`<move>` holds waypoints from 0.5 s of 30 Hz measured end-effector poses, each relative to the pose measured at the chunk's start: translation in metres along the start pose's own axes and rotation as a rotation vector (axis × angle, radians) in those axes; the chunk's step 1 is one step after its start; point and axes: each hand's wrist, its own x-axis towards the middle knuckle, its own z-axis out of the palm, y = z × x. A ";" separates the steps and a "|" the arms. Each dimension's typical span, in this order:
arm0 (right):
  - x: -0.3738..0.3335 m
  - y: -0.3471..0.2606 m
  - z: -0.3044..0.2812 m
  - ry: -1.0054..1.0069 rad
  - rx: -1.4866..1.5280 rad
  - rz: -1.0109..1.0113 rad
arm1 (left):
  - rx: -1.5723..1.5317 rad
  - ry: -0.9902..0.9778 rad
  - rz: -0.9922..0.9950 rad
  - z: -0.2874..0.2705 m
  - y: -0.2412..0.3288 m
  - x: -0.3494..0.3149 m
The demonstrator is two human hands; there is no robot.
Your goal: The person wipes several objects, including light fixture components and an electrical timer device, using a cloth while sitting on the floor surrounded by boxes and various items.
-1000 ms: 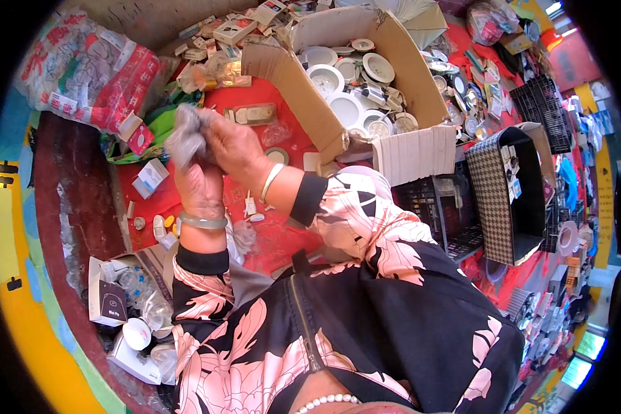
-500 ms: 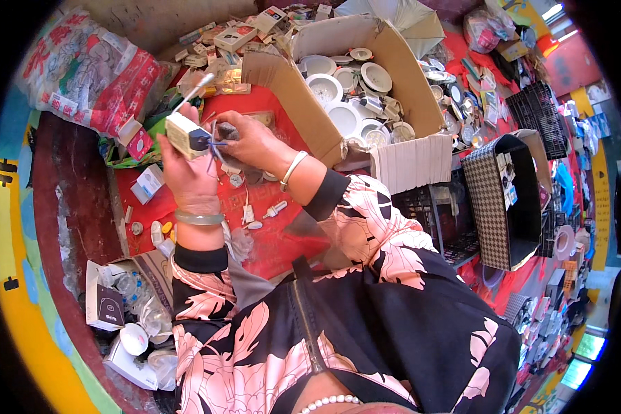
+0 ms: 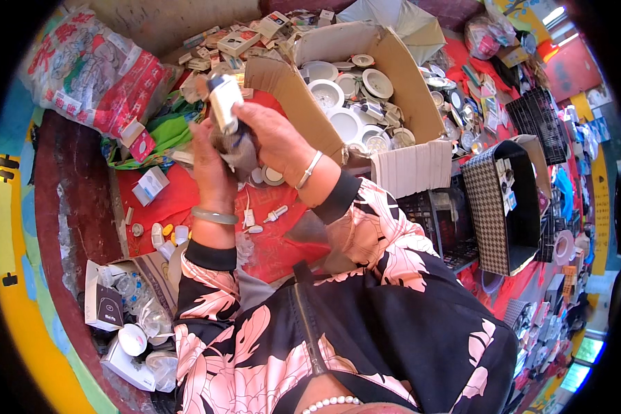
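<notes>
A small white box-shaped device (image 3: 223, 105), blurred by motion, stands tilted between my hands over the red table covering. My right hand (image 3: 276, 134) is closed with its fingertips on the device's side. A bunched grey cloth (image 3: 237, 157) lies between my palms around the lower end of the device. My left hand (image 3: 210, 165) is curled against the cloth from the left, its fingers partly hidden. Any wires at the device's end are covered by the cloth and my hands.
An open cardboard box (image 3: 421, 103) with several round white lamp fittings stands at the back right. Small boxes (image 3: 238, 41) pile up behind. A houndstooth box (image 3: 490, 207) is at right, a carton of clear plastic parts (image 3: 103, 303) at lower left. Small bulbs (image 3: 276, 213) lie on the red covering.
The device has moved up and right and now points upward, with my right fingertips on it. It was resting in my left hand. The grey cloth has come up around its lower end.
</notes>
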 end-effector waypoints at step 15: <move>-0.034 -0.158 -0.113 0.247 -0.467 -0.188 | 0.009 -0.009 -0.153 -0.018 -0.016 0.017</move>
